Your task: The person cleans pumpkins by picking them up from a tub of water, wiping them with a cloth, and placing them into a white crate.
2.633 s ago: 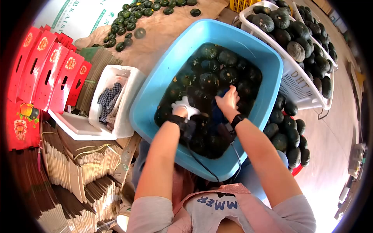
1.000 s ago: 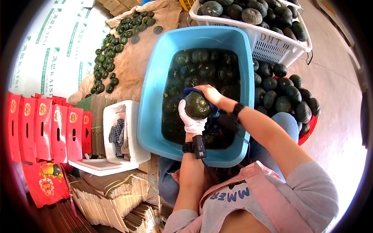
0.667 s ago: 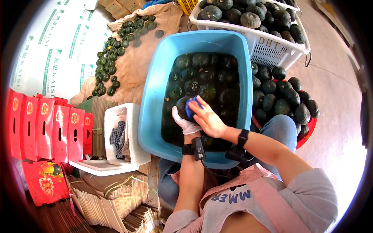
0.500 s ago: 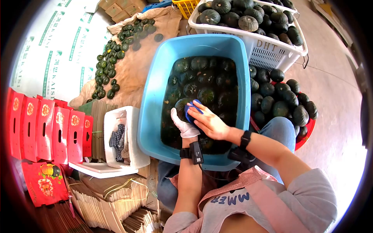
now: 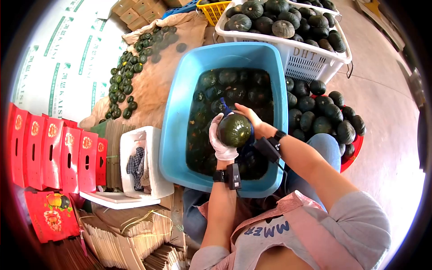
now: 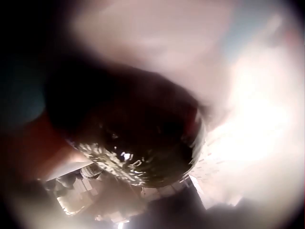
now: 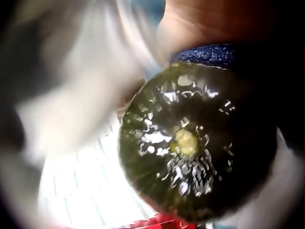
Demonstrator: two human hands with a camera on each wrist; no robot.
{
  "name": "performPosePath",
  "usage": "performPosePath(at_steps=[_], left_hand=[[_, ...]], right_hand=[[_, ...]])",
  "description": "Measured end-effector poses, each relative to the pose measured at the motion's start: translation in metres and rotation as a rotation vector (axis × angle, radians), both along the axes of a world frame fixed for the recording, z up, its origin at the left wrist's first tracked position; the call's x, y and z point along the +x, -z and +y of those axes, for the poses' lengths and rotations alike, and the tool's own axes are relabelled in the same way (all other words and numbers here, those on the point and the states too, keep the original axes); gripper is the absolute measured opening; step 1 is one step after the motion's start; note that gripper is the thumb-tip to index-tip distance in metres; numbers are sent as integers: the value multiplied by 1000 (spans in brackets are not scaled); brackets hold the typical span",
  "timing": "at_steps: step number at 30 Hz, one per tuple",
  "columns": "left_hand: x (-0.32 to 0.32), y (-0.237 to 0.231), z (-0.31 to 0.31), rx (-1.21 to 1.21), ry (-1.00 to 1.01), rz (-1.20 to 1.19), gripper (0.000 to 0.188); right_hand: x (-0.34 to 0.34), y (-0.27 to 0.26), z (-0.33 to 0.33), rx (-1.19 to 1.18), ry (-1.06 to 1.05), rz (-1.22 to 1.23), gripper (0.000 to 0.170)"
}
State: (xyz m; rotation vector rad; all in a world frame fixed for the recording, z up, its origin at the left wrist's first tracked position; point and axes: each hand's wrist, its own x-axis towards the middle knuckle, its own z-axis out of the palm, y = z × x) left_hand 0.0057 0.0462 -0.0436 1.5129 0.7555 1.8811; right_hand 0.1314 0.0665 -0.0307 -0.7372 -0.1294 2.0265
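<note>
The left hand (image 5: 220, 145) grips a green pumpkin (image 5: 234, 130) between the edges of a tub (image 5: 177, 130). The right hand (image 5: 256, 122) holds blue cloth (image 7: 205, 55) against it.

Pumpkin (image 5: 233, 131): round, dark green, skin wet and glossy, lighter flecks; pale yellowish stem stub (image 7: 186, 142) facing right wrist camera. Held up over blue tub (image 5: 176, 139), gloved left hand (image 5: 220, 145) cupping near-left side, right hand (image 5: 253, 119) at far-right side. Cloth (image 7: 206, 56): dark blue, bunched between right hand and pumpkin, one end sticking out.
</note>
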Motion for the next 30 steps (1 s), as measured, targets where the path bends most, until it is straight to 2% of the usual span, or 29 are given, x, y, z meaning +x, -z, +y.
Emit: performPosePath(at_steps=[1, 2, 3, 4, 6, 7, 9, 10, 12, 13, 14, 15, 16, 17, 18, 20, 21, 22, 24, 25, 26, 28, 29, 30], left_hand=[[-9, 3, 10, -383, 150, -355, 32], [-14, 10, 19, -767, 303, -712, 28], [-13, 19, 22, -636, 219, -633, 31], [-16, 19, 30, -696, -20, -458, 34], [-21, 23, 29, -664, -128, -402, 36], [-19, 12, 24, -656, -125, -400, 36], [-13, -1, 7, -517, -235, -111, 38], [-9, -4, 2, -479, -85, -170, 41], [-3, -8, 1, -425, -70, 141, 45], [4, -17, -2, -511, 44, 144, 47], [2, -9, 8, -642, 244, 5, 50], [7, 2, 7, -728, 422, -312, 51], [14, 2, 3, -802, 600, -639, 53], [9, 3, 6, -883, 712, -749, 55], [4, 5, 5, -1026, 703, -778, 51], [-7, 28, 14, -881, 1275, -1083, 46], [-5, 35, 13, -983, 1068, -1076, 41], [-2, 37, 10, -982, 764, -1001, 40], [0, 29, 12, -706, 552, -632, 38], [-4, 33, 14, -796, 769, -764, 31], [-5, 34, 9, -848, 557, -701, 27], [2, -6, -10, -763, 540, -501, 31], [5, -11, -12, -682, 496, -380, 32], [7, -8, -12, -642, 480, -326, 36]], right_hand=[[2, 9, -11, 19, -52, 78, 55], [-5, 5, -18, -44, 74, 174, 58], [-6, 0, -23, -70, 77, 202, 59], [-5, -6, -28, -99, 79, 231, 59], [-7, -8, -29, -82, 111, 236, 58], [-7, -10, -28, -57, 149, 244, 57], [-5, -18, -27, -11, 223, 198, 55], [-3, -23, -26, 22, 294, 149, 54], [0, -22, -26, 38, 300, 89, 49], [-2, -13, -25, 317, 369, -356, 47], [-6, -13, -29, 590, 428, -805, 45], [-14, -11, -42, 730, 461, -1164, 43], [-22, -8, -52, 915, 510, -1383, 42], [-27, -7, -60, 1029, 514, -1483, 42], [-30, -5, -66, 1146, 509, -1581, 43], [-33, -21, -82, 1142, 166, -1938, 43], [-34, -18, -79, 1148, 146, -1934, 43], [-35, -11, -68, 1136, 218, -1883, 41], [-34, 4, -37, 1103, 369, -1778, 39], [-24, 14, -19, 953, 226, -1638, 37], [-12, 22, -4, 795, 94, -1495, 39], [6, -9, -4, -79, -67, -323, 45], [9, -4, -10, -80, -48, -97, 51], [8, 6, -15, -90, 25, 16, 49]])
